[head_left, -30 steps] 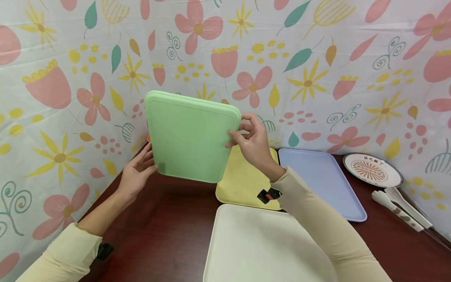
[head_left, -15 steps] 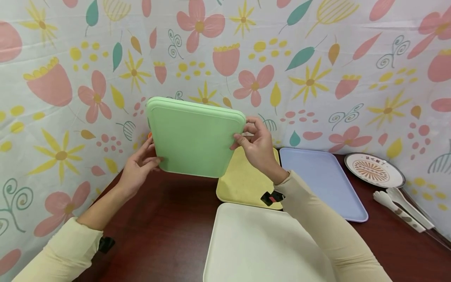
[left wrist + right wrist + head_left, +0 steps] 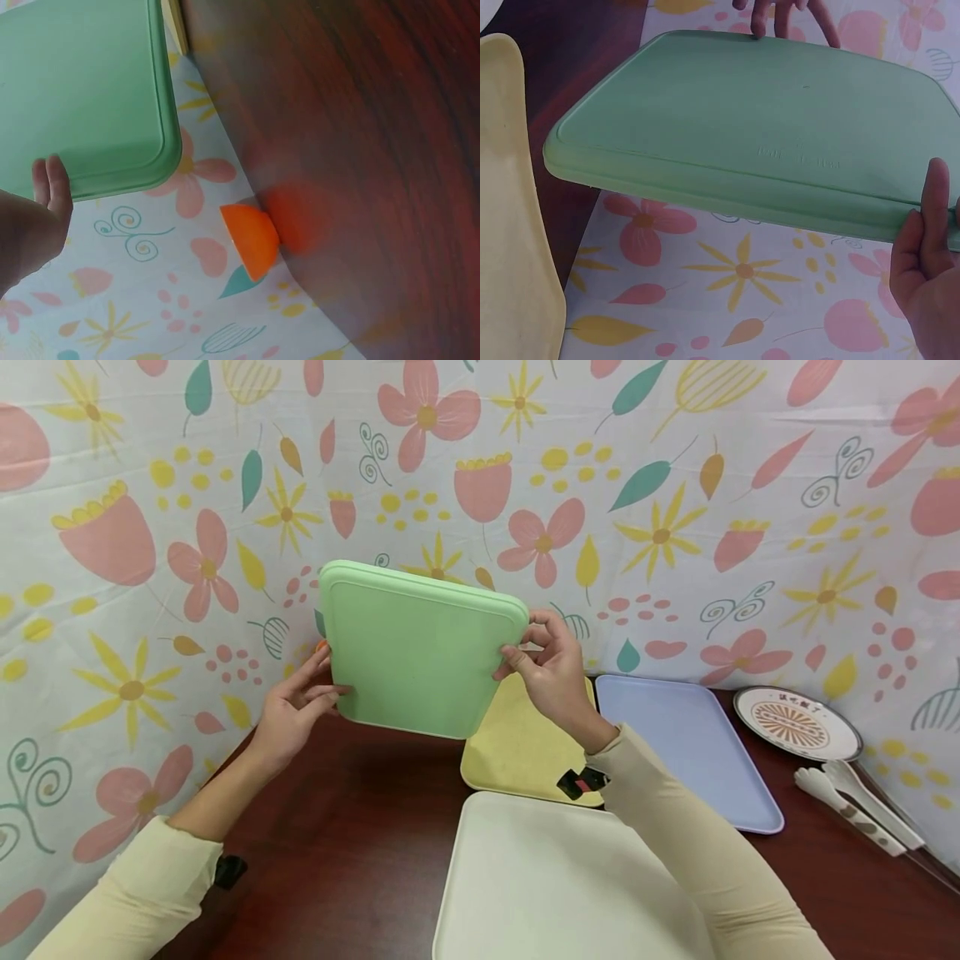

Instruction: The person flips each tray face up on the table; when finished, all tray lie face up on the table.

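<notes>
A light green tray (image 3: 423, 652) is held up off the table, tilted, its flat underside toward the head camera. At its lower left edge my left hand (image 3: 288, 714) holds it, thumb on the near face and the other fingers behind. My right hand (image 3: 551, 677) pinches the right edge between thumb and fingers. In the right wrist view the underside of the tray (image 3: 765, 120) bears faint raised lettering. Behind the tray, against the wall, an orange bowl (image 3: 255, 240) sits on the table; the head view shows only a sliver of it.
On the dark red table (image 3: 337, 852) lie a cream tray (image 3: 555, 877) in front, a yellow tray (image 3: 513, 743) behind it and a blue tray (image 3: 667, 735) to the right. A patterned plate (image 3: 797, 723) and white tongs (image 3: 855, 802) lie far right. Flowered cloth walls stand behind and left.
The green tray has shifted slightly to the right in both hands, and its lower edge has risen a little. The trays on the table have stayed put.
</notes>
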A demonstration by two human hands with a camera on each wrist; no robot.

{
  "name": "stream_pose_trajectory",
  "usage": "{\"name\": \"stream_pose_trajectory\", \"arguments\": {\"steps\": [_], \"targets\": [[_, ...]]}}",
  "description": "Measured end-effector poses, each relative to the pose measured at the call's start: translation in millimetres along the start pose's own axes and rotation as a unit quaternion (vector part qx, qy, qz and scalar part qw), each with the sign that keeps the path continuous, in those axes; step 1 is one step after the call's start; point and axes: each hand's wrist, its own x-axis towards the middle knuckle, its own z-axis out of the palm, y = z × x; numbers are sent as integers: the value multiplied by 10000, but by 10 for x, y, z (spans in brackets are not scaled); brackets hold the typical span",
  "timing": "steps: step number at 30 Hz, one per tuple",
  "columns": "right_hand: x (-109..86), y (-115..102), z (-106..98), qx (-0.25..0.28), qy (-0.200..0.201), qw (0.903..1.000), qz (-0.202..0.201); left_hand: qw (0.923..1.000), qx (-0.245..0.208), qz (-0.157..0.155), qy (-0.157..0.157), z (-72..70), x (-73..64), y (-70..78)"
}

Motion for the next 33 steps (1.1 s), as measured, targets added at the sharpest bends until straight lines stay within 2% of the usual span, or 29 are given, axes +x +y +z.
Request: {"name": "stream_pose_trajectory", "arguments": {"steps": [4,11,15,18,24,28,33], "targets": [[-14,6,-3,19,-5,10000,-5,10000,-7,0,-45,8,25,20],[-32,13,-15,-58,-7,10000,-34,9996,-39,242,-102,34,44,23],[-45,22,-22,-111,-9,9999,-14,9996,146,244,-28,39,45,21],[-54,26,-24,-125,-7,9999,-27,9988,450,204,18,45,51,21],[-65,41,-27,-184,5,9998,-38,9946,977,312,-158,56,87,19],[-77,55,-34,-224,45,9997,-64,9958,752,392,-340,59,123,3],[-109,55,-43,-201,-8,9997,-148,9978,315,214,-544,39,152,-2]]}}
